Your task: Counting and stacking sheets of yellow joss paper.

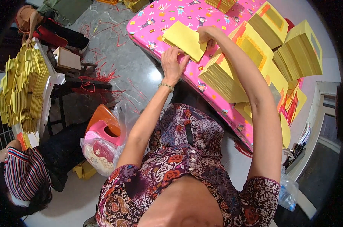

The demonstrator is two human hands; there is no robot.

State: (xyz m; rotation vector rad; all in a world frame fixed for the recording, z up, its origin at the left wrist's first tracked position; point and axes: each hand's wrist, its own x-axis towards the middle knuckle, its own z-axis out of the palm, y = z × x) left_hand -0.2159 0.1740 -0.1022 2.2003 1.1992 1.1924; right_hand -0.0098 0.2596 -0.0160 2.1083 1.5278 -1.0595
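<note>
A folded stack of yellow paper (184,37) lies near the front edge of the pink-covered table. My left hand (173,63) is at its near left edge, with bent fingers on the paper and the thumb along the fold. At its right end my right hand (208,36) is curled closed on the paper, its fingertips partly hidden. Just right of the hands stands a thick pile of yellow paper (226,77), under my right forearm.
More yellow paper bundles (298,51) crowd the table's right side, with red strings (291,104) beside them. A pink patterned cover (162,19) spreads over the table. At left, two people are beside another table loaded with yellow bundles (25,81). Red strings (99,77) litter the floor.
</note>
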